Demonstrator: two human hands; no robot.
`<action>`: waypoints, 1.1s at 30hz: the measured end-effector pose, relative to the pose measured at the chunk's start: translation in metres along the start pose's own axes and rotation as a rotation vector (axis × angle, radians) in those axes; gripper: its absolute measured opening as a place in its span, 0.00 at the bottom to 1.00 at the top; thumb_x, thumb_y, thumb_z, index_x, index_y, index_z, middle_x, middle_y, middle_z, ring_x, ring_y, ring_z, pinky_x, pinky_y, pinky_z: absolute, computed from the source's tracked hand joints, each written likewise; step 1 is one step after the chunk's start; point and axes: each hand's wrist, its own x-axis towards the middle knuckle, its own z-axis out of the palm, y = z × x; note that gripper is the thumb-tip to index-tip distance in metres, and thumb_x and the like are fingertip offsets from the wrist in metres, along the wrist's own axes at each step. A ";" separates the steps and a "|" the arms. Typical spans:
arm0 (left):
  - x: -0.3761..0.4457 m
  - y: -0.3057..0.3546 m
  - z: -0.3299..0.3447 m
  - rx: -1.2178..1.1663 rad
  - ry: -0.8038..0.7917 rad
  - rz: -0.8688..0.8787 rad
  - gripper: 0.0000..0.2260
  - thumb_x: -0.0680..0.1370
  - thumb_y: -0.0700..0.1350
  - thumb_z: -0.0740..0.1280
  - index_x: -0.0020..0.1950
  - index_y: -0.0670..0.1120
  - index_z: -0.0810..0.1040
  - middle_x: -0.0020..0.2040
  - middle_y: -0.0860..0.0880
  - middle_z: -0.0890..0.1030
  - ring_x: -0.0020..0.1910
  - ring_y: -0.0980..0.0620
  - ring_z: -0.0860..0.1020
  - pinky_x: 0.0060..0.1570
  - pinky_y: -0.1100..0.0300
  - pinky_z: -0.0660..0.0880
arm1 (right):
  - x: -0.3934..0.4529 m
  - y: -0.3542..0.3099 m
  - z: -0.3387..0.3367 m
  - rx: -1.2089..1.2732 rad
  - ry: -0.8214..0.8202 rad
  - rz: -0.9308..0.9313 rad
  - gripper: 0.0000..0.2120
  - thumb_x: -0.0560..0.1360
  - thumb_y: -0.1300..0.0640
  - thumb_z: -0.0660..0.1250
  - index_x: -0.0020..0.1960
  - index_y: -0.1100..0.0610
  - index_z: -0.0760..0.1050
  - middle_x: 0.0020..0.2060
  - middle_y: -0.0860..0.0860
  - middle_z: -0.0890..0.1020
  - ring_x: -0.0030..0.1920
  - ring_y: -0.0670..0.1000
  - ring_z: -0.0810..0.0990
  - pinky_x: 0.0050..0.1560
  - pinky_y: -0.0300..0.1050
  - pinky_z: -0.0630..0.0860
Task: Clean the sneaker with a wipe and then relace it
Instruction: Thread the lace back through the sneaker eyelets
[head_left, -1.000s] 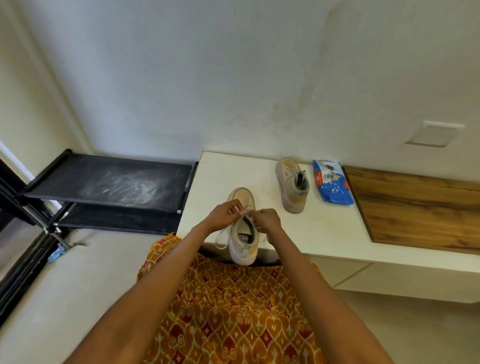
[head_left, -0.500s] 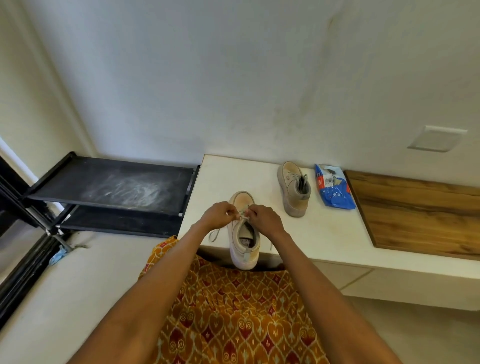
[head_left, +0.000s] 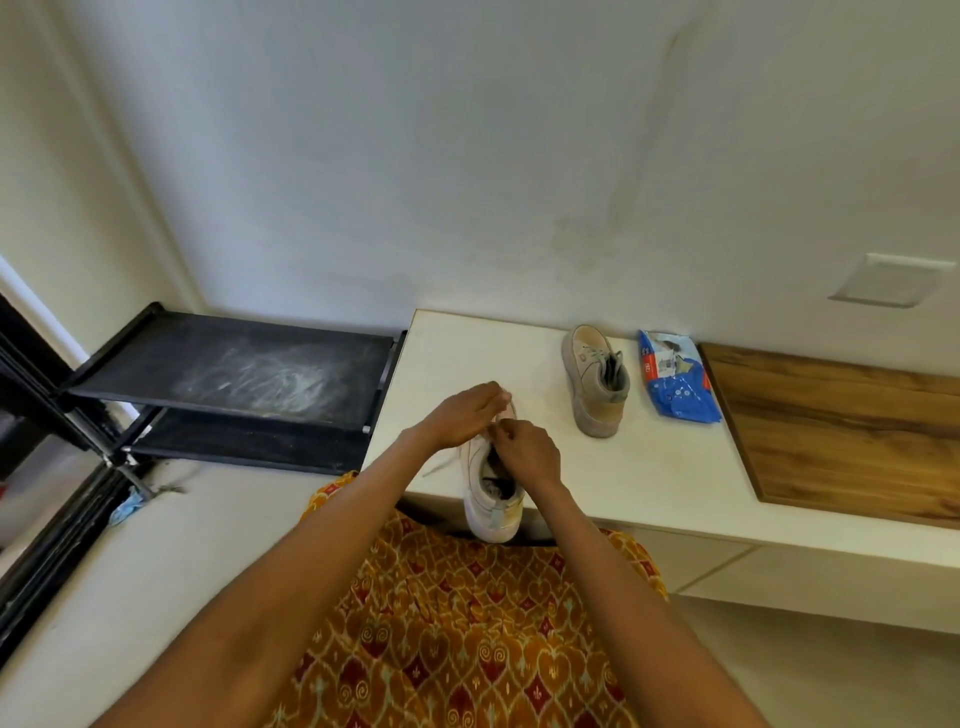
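Counter (head_left: 649, 467) white against a pale wall; sneaker (head_left: 491, 499) at its edge, my left hand (head_left: 462, 415) and right hand (head_left: 527, 452) together, pinching its lace (head_left: 441, 466).

Two bare hands, left hand (head_left: 462, 415) and right hand (head_left: 527, 452), pinch a lace (head_left: 441, 464) over a pale sneaker (head_left: 491, 499) at a white counter's (head_left: 649, 467) edge; second sneaker (head_left: 595, 387) and blue wipes packet (head_left: 675, 382) sit beyond.

Both bare forearms reached forward and converged over the sneaker (head_left: 491, 483). The left hand (head_left: 462, 415) lay palm-down above the sneaker's toe end, fingers curled together near the laces. The right hand (head_left: 527, 452) sat just beside it over the sneaker's opening, its fingertips pinched shut on something too small to make out; the two hands nearly touched.
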 end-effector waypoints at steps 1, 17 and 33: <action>0.000 -0.005 -0.004 0.016 0.014 -0.038 0.15 0.82 0.53 0.51 0.53 0.44 0.70 0.51 0.46 0.77 0.48 0.49 0.75 0.52 0.55 0.70 | 0.001 0.000 -0.002 0.052 0.003 0.022 0.18 0.80 0.47 0.54 0.40 0.55 0.76 0.38 0.52 0.79 0.39 0.53 0.76 0.35 0.43 0.65; 0.004 -0.017 -0.004 -0.138 0.097 0.040 0.14 0.76 0.37 0.64 0.61 0.46 0.77 0.58 0.49 0.76 0.56 0.53 0.73 0.58 0.61 0.70 | 0.003 0.026 -0.022 0.665 -0.212 -0.014 0.10 0.78 0.56 0.60 0.48 0.57 0.79 0.39 0.52 0.83 0.42 0.49 0.80 0.47 0.45 0.76; -0.001 -0.009 -0.007 -0.217 -0.220 0.011 0.10 0.75 0.36 0.66 0.56 0.43 0.77 0.48 0.48 0.78 0.49 0.51 0.76 0.53 0.57 0.75 | 0.006 0.027 -0.042 0.618 -0.224 -0.108 0.08 0.77 0.57 0.64 0.52 0.57 0.82 0.41 0.52 0.83 0.40 0.42 0.79 0.42 0.31 0.76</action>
